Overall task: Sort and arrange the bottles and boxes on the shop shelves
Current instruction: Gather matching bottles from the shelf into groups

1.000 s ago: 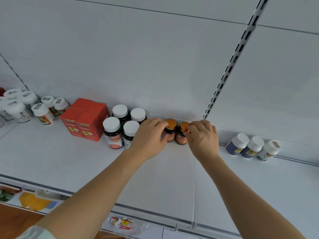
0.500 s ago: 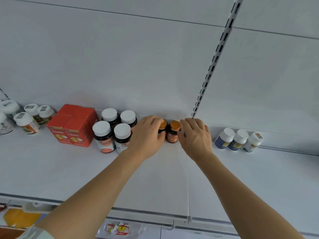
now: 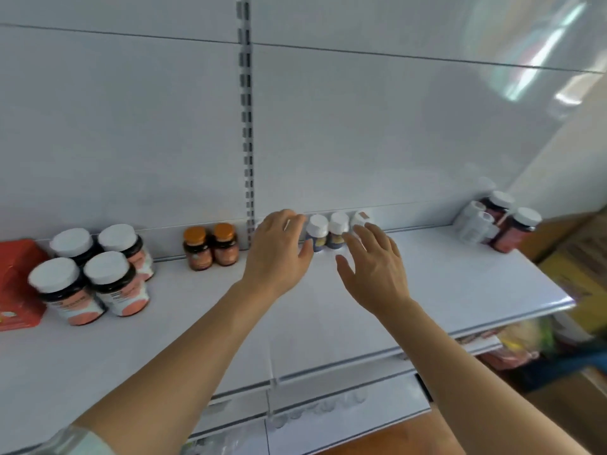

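Three small white-capped bottles with dark blue labels (image 3: pixel 328 232) stand in a row at the back of the white shelf (image 3: pixel 460 284). My left hand (image 3: pixel 279 254) hovers just left of them with relaxed fingers, holding nothing. My right hand (image 3: pixel 371 267) is spread in front of the rightmost bottle and partly hides it, also holding nothing. Two orange-capped amber bottles (image 3: pixel 212 246) stand free against the back wall, left of my left hand.
Several large white-capped dark bottles (image 3: pixel 92 274) and a red box (image 3: pixel 16 284) stand at the left. More white-capped bottles (image 3: pixel 496 221) cluster at the shelf's far right end. A slotted upright (image 3: pixel 248 126) runs up the back panel. Cardboard boxes (image 3: pixel 578 274) lie beyond the right edge.
Both hands let go of the two orange-capped bottles and moved right to the three blue-labelled bottles. The view swung right, showing the shelf's right end.
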